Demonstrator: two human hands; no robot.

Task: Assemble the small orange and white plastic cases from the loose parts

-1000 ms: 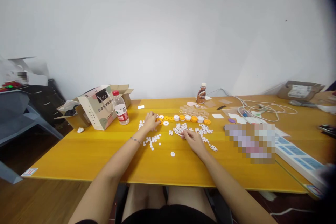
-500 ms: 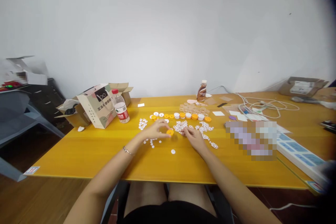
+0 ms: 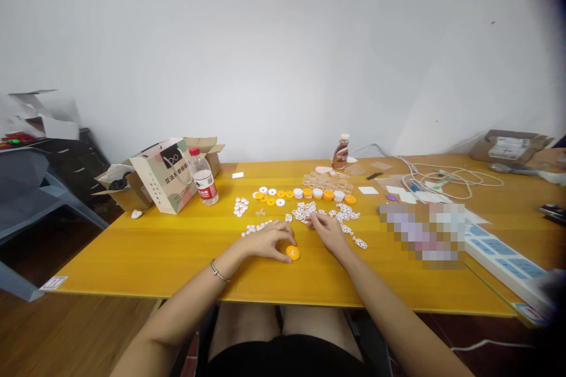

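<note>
My left hand [image 3: 270, 241] holds a round yellow disc [image 3: 292, 253] by its edge between thumb and fingers, low over the table in front of me. The disc has a small pale centre. My right hand [image 3: 327, 230] is closed, its fingertips together at the edge of a pile of white perforated pieces [image 3: 304, 210]; whatever they pinch is hidden. Small white knobbed parts [image 3: 254, 229] lie just beyond my left hand, partly covered by it. More white parts [image 3: 241, 207] sit farther left. Yellow rings [image 3: 280, 194] and white rings lie beyond my hands.
A row of yellow and white round cases [image 3: 328, 195] runs across the middle, with a clear plastic tray [image 3: 321, 180] behind. A water bottle [image 3: 204, 179] and paper bag [image 3: 165, 179] stand left. A brown drink bottle [image 3: 340, 153], cables [image 3: 435, 172] and a power strip [image 3: 508, 259] are right.
My left hand has brought the yellow disc down toward me, over the spot where a white disc lay. My right hand stays by the perforated pieces.
</note>
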